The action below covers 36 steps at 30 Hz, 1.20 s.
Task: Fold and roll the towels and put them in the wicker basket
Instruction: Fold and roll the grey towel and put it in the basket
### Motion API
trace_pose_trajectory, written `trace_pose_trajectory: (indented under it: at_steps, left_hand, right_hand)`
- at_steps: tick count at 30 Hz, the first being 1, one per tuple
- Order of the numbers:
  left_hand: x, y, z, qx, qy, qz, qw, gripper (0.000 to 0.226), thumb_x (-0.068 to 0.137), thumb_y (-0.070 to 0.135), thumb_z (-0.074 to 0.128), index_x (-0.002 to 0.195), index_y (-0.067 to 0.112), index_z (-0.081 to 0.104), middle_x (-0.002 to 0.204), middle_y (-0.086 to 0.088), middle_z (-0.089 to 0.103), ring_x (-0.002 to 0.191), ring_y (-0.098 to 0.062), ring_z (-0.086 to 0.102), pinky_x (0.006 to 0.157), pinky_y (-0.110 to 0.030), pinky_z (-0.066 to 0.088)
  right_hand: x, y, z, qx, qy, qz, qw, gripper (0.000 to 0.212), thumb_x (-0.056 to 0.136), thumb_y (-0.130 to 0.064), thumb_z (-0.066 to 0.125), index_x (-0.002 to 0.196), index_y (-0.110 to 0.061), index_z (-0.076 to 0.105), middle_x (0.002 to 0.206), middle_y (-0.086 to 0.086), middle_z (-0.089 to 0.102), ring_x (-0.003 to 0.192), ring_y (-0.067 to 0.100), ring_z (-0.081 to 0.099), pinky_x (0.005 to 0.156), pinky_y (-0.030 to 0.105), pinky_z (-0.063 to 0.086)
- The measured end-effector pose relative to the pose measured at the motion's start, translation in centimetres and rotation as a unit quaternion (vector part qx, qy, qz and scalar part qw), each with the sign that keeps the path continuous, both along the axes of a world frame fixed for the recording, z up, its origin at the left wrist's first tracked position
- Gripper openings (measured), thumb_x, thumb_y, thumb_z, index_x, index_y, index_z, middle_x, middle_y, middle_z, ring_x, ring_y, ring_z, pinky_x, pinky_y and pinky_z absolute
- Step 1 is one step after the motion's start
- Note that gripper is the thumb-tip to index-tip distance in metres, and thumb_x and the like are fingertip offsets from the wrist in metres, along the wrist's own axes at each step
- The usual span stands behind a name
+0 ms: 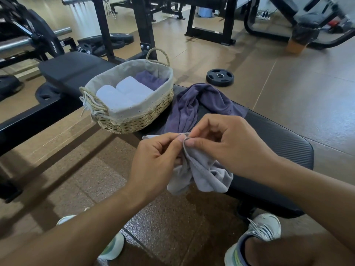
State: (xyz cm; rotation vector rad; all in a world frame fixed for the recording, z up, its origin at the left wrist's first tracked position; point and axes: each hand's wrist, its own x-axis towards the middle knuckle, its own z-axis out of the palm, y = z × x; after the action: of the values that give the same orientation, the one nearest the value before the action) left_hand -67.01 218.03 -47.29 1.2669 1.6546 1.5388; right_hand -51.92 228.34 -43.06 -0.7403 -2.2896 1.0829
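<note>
While both hands work close together over the near end of the padded tabletop [284, 143], the left hand [155, 160] and the right hand [230, 143] each pinch the same top edge of a pale grey towel [201, 175] between thumb and fingertips, their tips almost touching. The rest of that towel hangs bunched below the hands and sags onto the tabletop's near edge. Down at six o'clock, two light sneakers [257, 239] stand on the speckled floor. Just beyond the hands, toward twelve o'clock, a purple towel [192, 106] lies crumpled and unfolded on the tabletop. Beside it at ten o'clock sits the wicker basket [134, 120] with its cloth liner, holding two white rolled towels [123, 93] side by side and a purple one [149, 78] tucked at the far end. Farther off, at one o'clock, a black weight plate [220, 77] lies flat on the floor.
</note>
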Motion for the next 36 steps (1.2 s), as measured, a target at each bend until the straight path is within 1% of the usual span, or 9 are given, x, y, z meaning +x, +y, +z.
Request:
trace_pose_trajectory:
  at_steps: [5, 9, 14, 20, 23, 26, 31, 33, 36]
  left_hand:
    - [0.2, -0.1, 0.2, 0.009, -0.027, -0.015, 0.999, 0.029, 0.103, 0.01, 0.052, 0.099, 0.02, 0.078, 0.075, 0.009, 0.075, 0.072, -0.002, 0.07, 0.065, -0.019, 0.056]
    - [0.0, -0.2, 0.0, 0.01, 0.006, -0.016, 1.0, 0.024, 0.099, 0.024, 0.055, 0.098, 0.024, 0.079, 0.081, 0.008, 0.077, 0.078, -0.008, 0.074, 0.069, -0.027, 0.06]
    - [-0.1, -0.3, -0.1, 0.008, 0.047, -0.03, 0.998, 0.019, 0.097, 0.03, 0.062, 0.103, 0.022, 0.078, 0.088, 0.008, 0.079, 0.082, -0.009, 0.075, 0.074, -0.031, 0.062]
    - [-0.7, 0.0, -0.3, 0.021, 0.067, -0.074, 0.995, 0.015, 0.09, 0.03, 0.075, 0.095, 0.017, 0.081, 0.083, 0.004, 0.078, 0.077, -0.016, 0.075, 0.07, -0.033, 0.061]
    - [-0.9, -0.1, -0.1, 0.016, 0.071, -0.075, 0.995, 0.017, 0.08, 0.028, 0.081, 0.091, 0.016, 0.082, 0.08, 0.005, 0.079, 0.075, -0.014, 0.076, 0.069, -0.029, 0.061]
    - [-1.2, -0.1, -0.1, 0.009, 0.085, -0.079, 0.993, 0.015, 0.08, 0.016, 0.082, 0.095, 0.014, 0.082, 0.082, 0.003, 0.08, 0.076, -0.013, 0.077, 0.069, -0.027, 0.061]
    - [-1.4, -0.3, 0.6, 0.016, 0.016, -0.063, 0.998, 0.009, 0.089, 0.014, 0.073, 0.093, 0.009, 0.078, 0.083, -0.001, 0.079, 0.079, -0.011, 0.074, 0.072, -0.024, 0.058]
    - [-1.3, -0.3, 0.9, 0.027, 0.011, -0.036, 0.999, 0.013, 0.095, 0.015, 0.066, 0.087, 0.012, 0.075, 0.078, -0.005, 0.074, 0.072, -0.01, 0.067, 0.068, -0.026, 0.054]
    - [-1.5, -0.4, 1.4, 0.052, -0.016, 0.011, 0.998, 0.023, 0.099, 0.018, 0.059, 0.08, 0.022, 0.07, 0.073, 0.007, 0.07, 0.071, -0.006, 0.062, 0.068, -0.025, 0.053]
  right_hand:
    - [0.0, 0.1, -0.2, 0.014, 0.006, -0.021, 1.0, 0.004, 0.085, -0.031, 0.08, 0.085, -0.028, 0.077, 0.077, -0.014, 0.075, 0.07, 0.009, 0.07, 0.066, 0.022, 0.057]
    - [0.0, 0.2, -0.3, 0.013, 0.003, -0.015, 1.0, 0.003, 0.084, -0.031, 0.081, 0.086, -0.029, 0.079, 0.078, -0.015, 0.076, 0.07, 0.01, 0.073, 0.069, 0.033, 0.059]
    - [0.1, 0.2, -0.1, 0.03, 0.001, -0.013, 0.999, 0.014, 0.078, -0.043, 0.08, 0.084, -0.031, 0.081, 0.078, -0.016, 0.076, 0.072, 0.012, 0.073, 0.069, 0.034, 0.058]
    - [0.3, 0.4, 0.0, 0.026, -0.013, -0.005, 1.0, 0.005, 0.079, -0.029, 0.085, 0.08, -0.03, 0.08, 0.073, -0.017, 0.075, 0.067, 0.002, 0.069, 0.061, 0.012, 0.049]
    - [0.4, 0.4, 0.1, -0.019, -0.021, 0.006, 1.0, 0.01, 0.076, -0.033, 0.087, 0.078, -0.026, 0.079, 0.07, -0.012, 0.075, 0.063, -0.001, 0.066, 0.06, 0.011, 0.048]
    - [0.3, 0.7, -0.2, -0.058, -0.026, 0.012, 0.998, 0.017, 0.073, -0.037, 0.088, 0.082, -0.027, 0.077, 0.074, -0.005, 0.076, 0.066, 0.004, 0.067, 0.064, 0.019, 0.053]
    - [0.5, 1.3, -0.4, -0.078, -0.045, 0.057, 0.994, 0.025, 0.078, -0.034, 0.084, 0.098, -0.025, 0.072, 0.088, -0.004, 0.075, 0.079, 0.009, 0.071, 0.075, 0.026, 0.058]
    - [0.8, 1.7, -0.5, -0.057, -0.082, 0.071, 0.992, 0.021, 0.08, -0.033, 0.084, 0.095, -0.025, 0.071, 0.092, -0.01, 0.074, 0.085, 0.005, 0.07, 0.081, 0.023, 0.054]
    - [1.2, 1.6, -0.5, -0.016, -0.122, 0.077, 0.989, 0.013, 0.082, -0.036, 0.082, 0.089, -0.03, 0.073, 0.093, -0.02, 0.072, 0.095, -0.002, 0.066, 0.086, 0.015, 0.046]
